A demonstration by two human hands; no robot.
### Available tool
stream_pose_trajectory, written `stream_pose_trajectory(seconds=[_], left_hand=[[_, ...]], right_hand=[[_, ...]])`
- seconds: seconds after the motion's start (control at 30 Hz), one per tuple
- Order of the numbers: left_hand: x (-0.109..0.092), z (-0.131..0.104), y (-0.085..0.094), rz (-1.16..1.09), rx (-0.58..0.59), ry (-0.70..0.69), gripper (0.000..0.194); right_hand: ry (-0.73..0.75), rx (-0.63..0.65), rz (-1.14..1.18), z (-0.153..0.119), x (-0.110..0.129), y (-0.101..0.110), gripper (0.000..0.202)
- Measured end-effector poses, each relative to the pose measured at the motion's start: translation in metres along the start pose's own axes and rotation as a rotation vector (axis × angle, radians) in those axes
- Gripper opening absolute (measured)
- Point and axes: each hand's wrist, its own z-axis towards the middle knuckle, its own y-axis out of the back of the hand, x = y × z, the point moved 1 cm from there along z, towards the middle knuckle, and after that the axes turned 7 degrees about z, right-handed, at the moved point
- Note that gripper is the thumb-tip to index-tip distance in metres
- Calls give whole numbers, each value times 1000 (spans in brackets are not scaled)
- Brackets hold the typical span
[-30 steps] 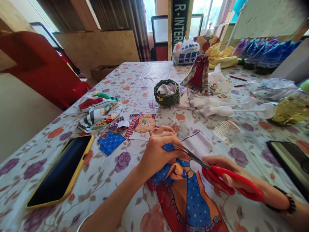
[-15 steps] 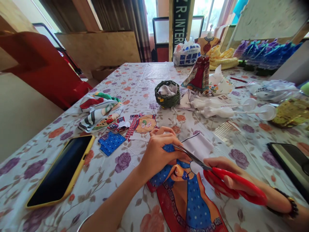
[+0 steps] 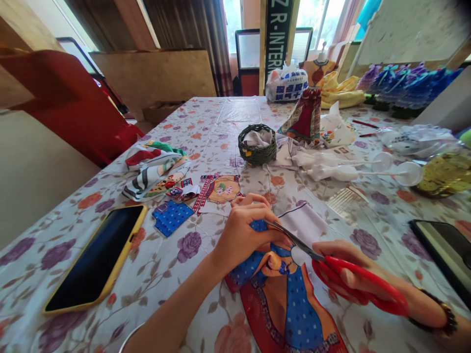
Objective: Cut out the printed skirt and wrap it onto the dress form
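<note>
My left hand [image 3: 248,225] is closed, its fingers pinching the upper part of a printed fabric piece [image 3: 305,309]. Blue with small dots, orange and red, the fabric hangs down toward the table's near edge. My right hand [image 3: 346,269] is wrapped round the red handles of a pair of scissors [image 3: 362,282]. The blades point up and left, their tips beside my left fingers and at the fabric's edge. Part of the fabric under my left hand is hidden. A pale cloth scrap [image 3: 303,219] lies just behind the blades.
A yellow-cased phone [image 3: 97,257] lies left, a dark device [image 3: 441,260] right. Cut blue fabric [image 3: 172,217], a patterned piece [image 3: 222,189] and crumpled cloth [image 3: 154,171] lie beyond my left arm. Further back are a woven basket [image 3: 257,152], white doll forms [image 3: 331,171] and a dressed form [image 3: 307,110].
The whole view has shifted slightly, with things appearing a little further right and down. My hands, the scissors and the fabric keep nearly the same positions relative to each other.
</note>
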Motion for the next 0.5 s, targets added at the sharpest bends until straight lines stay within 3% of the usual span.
stream_pose_trajectory(seconds=[0.23, 0.5], left_hand=[[-1, 2, 1, -49, 37, 42, 10], [-1, 1, 1, -43, 107, 45, 12]], right_hand=[[6, 11, 17, -1, -8, 6, 46], [-40, -3, -70, -5, 13, -4, 46]])
